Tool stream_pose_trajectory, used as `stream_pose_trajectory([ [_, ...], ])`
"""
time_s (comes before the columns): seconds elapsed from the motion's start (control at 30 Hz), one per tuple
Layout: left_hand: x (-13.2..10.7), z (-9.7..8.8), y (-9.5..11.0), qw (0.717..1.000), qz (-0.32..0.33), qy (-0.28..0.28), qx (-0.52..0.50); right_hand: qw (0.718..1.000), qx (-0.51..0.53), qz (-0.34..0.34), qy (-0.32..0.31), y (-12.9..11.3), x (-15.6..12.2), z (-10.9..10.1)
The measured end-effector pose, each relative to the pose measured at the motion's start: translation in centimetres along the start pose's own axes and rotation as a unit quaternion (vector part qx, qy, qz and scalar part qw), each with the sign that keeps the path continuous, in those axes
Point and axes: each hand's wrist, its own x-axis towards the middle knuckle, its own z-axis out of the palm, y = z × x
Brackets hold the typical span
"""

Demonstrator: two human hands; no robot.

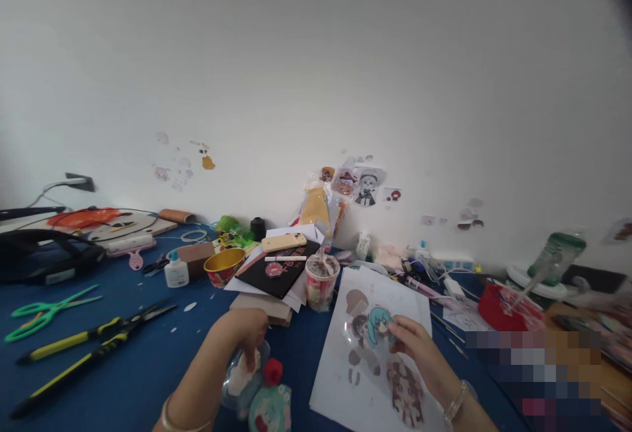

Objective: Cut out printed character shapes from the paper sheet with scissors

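My right hand (411, 341) pinches the edge of a small cartoon cutout (379, 325) with teal hair. The cutout is held over a white printed sheet (330, 382) bearing brownish cartoon figures. On the left, my left hand (247, 334) reaches down with curled fingers into a clear plastic container (228, 389). Its fingertips touch white material (245, 371) inside; whether they grip any of it is hard to make out. Beside the container lie a red object (272, 371) and a teal cartoon-figure item (270, 409), cut off by the lower frame edge.
Green scissors (47, 313) and yellow-black long-handled pliers (99, 340) lie at left. A white bottle (176, 270), gold-lined bowl (224, 267) and lidded cup (320, 287) stand farther back. A phone (285, 242) rests on books. Right, a red item (506, 310) sits near cables.
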Motion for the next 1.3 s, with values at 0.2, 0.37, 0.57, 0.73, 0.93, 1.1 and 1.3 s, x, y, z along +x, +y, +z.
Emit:
stream_pose_trajectory([
  [0.2,-2.3,-1.8,-1.5,0.979,0.084,0.092,-0.161,1.0,0.002,0.01,0.003,0.1,0.4,0.1],
  [0.37,-1.7,-2.8,-1.0,0.933,0.104,0.193,-0.286,1.0,0.01,0.0,-0.004,0.3,0.4,0.2],
  [0.57,1.7,-0.6,3.3,0.867,0.098,0.182,-0.454,0.995,0.075,-0.037,-0.051,0.2,-0.3,0.3],
  [0.73,3.1,2.0,7.3,0.837,0.15,0.121,-0.513,0.991,0.076,-0.055,-0.093,0.1,-0.8,1.5],
  [0.93,2.9,3.1,8.7,0.817,0.162,0.08,-0.548,0.993,0.061,-0.034,-0.1,0.2,-0.7,2.4],
  [1.1,3.1,3.7,9.0,0.816,0.157,0.074,-0.551,0.997,0.034,-0.012,-0.067,0.8,-0.3,2.4],
  [1.3,4.1,4.7,9.0,0.86,0.196,0.105,-0.459,0.998,-0.008,-0.049,-0.049,0.7,0.0,2.1],
])
